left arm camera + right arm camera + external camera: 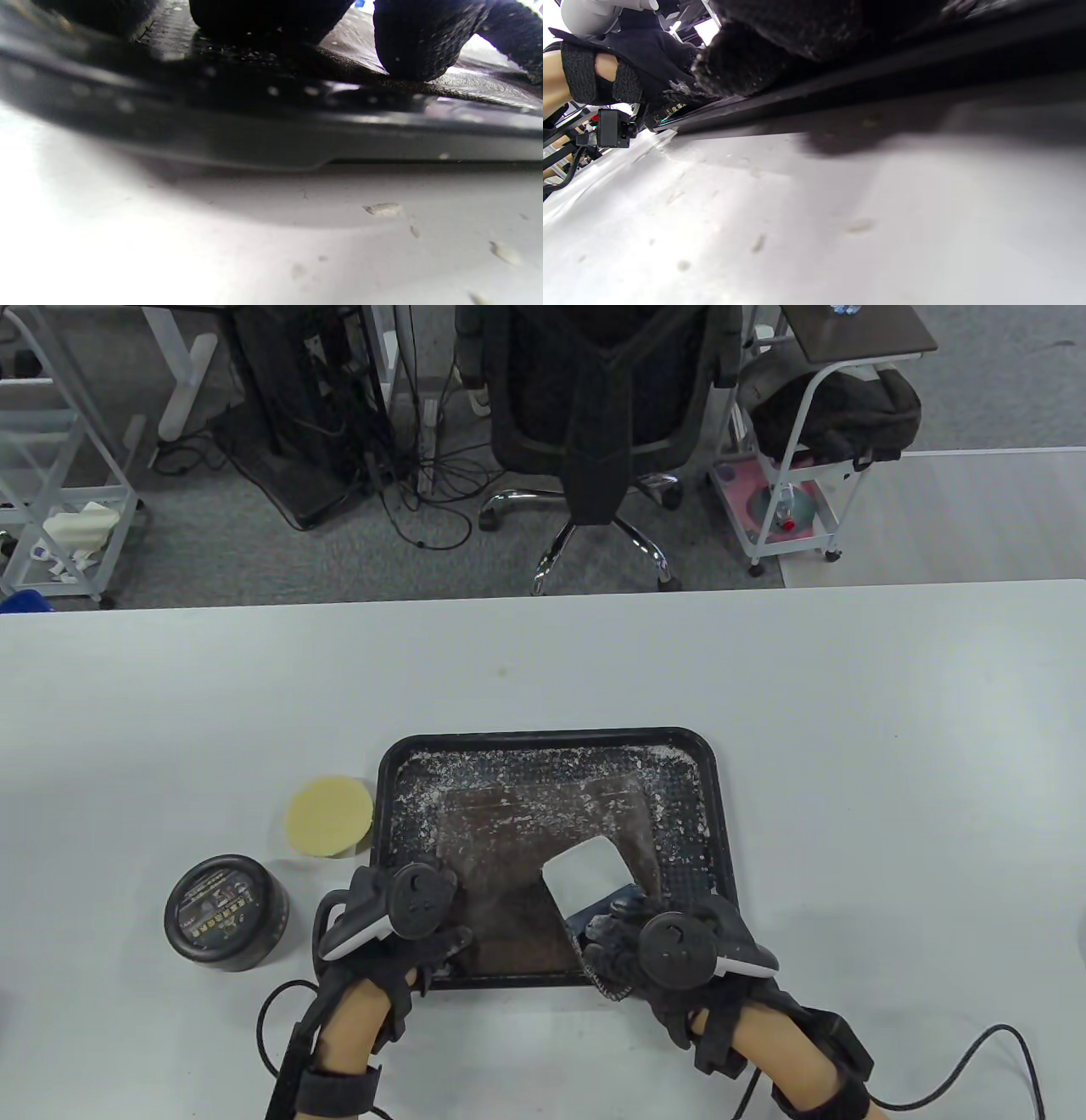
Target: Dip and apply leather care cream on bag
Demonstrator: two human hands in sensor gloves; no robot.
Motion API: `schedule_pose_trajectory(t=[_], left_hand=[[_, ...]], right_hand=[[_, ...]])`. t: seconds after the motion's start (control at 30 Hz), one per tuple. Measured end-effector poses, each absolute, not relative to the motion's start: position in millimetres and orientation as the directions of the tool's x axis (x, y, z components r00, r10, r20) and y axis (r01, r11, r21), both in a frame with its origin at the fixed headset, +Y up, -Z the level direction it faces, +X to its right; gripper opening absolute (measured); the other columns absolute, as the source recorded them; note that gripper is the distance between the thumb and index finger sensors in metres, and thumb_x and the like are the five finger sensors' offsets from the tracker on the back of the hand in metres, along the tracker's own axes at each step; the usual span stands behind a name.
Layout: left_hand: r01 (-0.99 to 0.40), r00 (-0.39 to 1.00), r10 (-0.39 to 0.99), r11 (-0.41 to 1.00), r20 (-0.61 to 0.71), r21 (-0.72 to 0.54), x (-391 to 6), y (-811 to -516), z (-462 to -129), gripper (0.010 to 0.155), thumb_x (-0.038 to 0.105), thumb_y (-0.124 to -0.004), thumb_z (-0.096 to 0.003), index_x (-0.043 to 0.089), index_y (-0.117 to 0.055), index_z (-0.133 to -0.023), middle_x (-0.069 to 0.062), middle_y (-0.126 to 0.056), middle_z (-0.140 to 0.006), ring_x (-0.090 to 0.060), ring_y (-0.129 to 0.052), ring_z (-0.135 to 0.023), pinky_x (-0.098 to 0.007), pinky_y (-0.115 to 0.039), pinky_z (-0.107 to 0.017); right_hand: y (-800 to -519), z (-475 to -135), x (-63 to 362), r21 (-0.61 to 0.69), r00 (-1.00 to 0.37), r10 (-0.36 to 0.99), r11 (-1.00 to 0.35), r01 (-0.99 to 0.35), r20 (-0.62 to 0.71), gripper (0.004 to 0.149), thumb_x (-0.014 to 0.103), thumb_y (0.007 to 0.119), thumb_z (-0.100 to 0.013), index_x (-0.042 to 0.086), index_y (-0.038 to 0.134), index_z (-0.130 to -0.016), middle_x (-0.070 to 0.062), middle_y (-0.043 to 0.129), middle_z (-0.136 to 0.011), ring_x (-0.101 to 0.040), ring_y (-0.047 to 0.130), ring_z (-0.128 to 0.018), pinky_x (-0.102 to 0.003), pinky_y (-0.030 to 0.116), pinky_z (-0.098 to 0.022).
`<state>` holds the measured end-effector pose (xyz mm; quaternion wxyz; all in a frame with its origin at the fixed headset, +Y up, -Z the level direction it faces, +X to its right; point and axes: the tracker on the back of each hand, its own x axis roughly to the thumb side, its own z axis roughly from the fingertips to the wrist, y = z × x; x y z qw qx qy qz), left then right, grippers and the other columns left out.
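right hand [645, 942] grips a white sponge [585, 875] against the brown leather bag [509, 857]; left hand [399, 925] presses fingertips [413, 46] on the bag's near-left corner. bag lies flat in a black tray [717, 814]. left of tray: closed cream jar [225, 912], beyond it a yellow pad [329, 817].

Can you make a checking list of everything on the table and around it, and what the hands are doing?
Surface: white table, small crumbs near the tray.
Job's things: brown bag flat in black tray; cream jar, lid on; yellow sponge beside tray.
Clutter: nothing seen.
Hands: left hand presses bag's corner; right hand holds white pad on bag.
Cables: black cords trail from wrists.
Surroundings: office chair, carts.
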<state>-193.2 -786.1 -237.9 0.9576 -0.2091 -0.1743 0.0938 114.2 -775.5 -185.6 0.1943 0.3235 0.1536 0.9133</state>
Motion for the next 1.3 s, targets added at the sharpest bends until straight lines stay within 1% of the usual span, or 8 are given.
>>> schedule_pose_trajectory(t=[0.1,0.6,0.7,0.87,1.0,1.13,1.2,1.3], left_hand=[[-0.094,0.924,0.24,0.896,0.297,-0.434,-192,-786,-238,0.07,0.054,-0.078,-0.0483,0.017,-0.059,-0.104,-0.014,-0.042,-0.112,-0.04,-0.056,-0.098,-0.067,-0.035,-0.073],[-0.054,0.933,0.199,0.901,0.299,-0.429,-189,-785,-238,0.07,0.054,-0.078,-0.0481,0.016,-0.059,-0.104,-0.015,-0.043,-0.112,-0.04,-0.057,-0.099,-0.068,-0.037,-0.073],[-0.023,0.937,0.168,0.905,0.308,-0.424,-185,-783,-238,0.07,0.054,-0.078,-0.0481,0.016,-0.059,-0.104,-0.016,-0.044,-0.111,-0.041,-0.059,-0.098,-0.068,-0.037,-0.073],[0.089,0.939,0.064,0.903,0.338,-0.42,-173,-779,-238,0.071,0.053,-0.077,-0.0482,0.014,-0.06,-0.105,-0.018,-0.046,-0.111,-0.042,-0.063,-0.097,-0.067,-0.04,-0.073],[0.278,0.917,-0.122,0.879,0.38,-0.387,-152,-772,-236,0.071,0.053,-0.074,-0.0489,0.013,-0.061,-0.106,-0.019,-0.049,-0.111,-0.042,-0.065,-0.097,-0.066,-0.041,-0.073],[0.461,0.849,-0.312,0.833,0.427,-0.307,-126,-761,-231,0.068,0.053,-0.075,-0.0492,0.017,-0.064,-0.106,-0.016,-0.055,-0.111,-0.039,-0.071,-0.096,-0.064,-0.044,-0.074],[0.49,0.825,-0.353,0.836,0.442,-0.248,-113,-755,-228,0.066,0.054,-0.074,-0.0492,0.019,-0.067,-0.105,-0.015,-0.06,-0.11,-0.037,-0.077,-0.093,-0.062,-0.051,-0.073],[0.46,0.817,-0.333,0.869,0.471,-0.183,-88,-745,-224,0.064,0.053,-0.074,-0.0493,0.02,-0.07,-0.103,-0.016,-0.066,-0.107,-0.034,-0.087,-0.086,-0.056,-0.065,-0.069]], right_hand=[[-775,-185,124,0.418,-0.715,0.487,-0.86,-0.293,0.502,0.051,0.001,0.079,-0.047,0.023,0.078,-0.093,-0.011,0.061,-0.107,-0.04,0.044,-0.102,-0.058,0.038,-0.072],[-767,-186,159,0.399,-0.78,0.454,-0.871,-0.286,0.431,0.051,-0.001,0.079,-0.046,0.02,0.078,-0.093,-0.016,0.063,-0.105,-0.048,0.053,-0.099,-0.062,0.046,-0.07],[-766,-187,164,0.399,-0.783,0.458,-0.869,-0.293,0.421,0.051,-0.001,0.079,-0.046,0.02,0.079,-0.093,-0.017,0.064,-0.105,-0.048,0.054,-0.099,-0.062,0.046,-0.07],[-762,-190,176,0.366,-0.784,0.467,-0.871,-0.328,0.409,0.05,-0.001,0.078,-0.047,0.019,0.08,-0.093,-0.018,0.068,-0.105,-0.049,0.059,-0.099,-0.063,0.048,-0.07],[-753,-191,185,0.313,-0.756,0.507,-0.859,-0.404,0.415,0.05,-0.001,0.078,-0.047,0.018,0.08,-0.093,-0.019,0.069,-0.104,-0.05,0.062,-0.099,-0.063,0.05,-0.07],[-745,-192,195,0.236,-0.732,0.532,-0.846,-0.477,0.426,0.05,-0.001,0.078,-0.047,0.018,0.08,-0.094,-0.019,0.069,-0.105,-0.05,0.064,-0.098,-0.063,0.051,-0.07],[-742,-193,200,0.205,-0.727,0.541,-0.838,-0.505,0.423,0.05,0.0,0.078,-0.047,0.018,0.08,-0.094,-0.019,0.069,-0.105,-0.05,0.065,-0.098,-0.063,0.051,-0.07],[-738,-195,209,0.157,-0.726,0.547,-0.83,-0.535,0.417,0.05,0.0,0.078,-0.048,0.018,0.08,-0.094,-0.019,0.069,-0.105,-0.05,0.065,-0.098,-0.063,0.052,-0.07]])
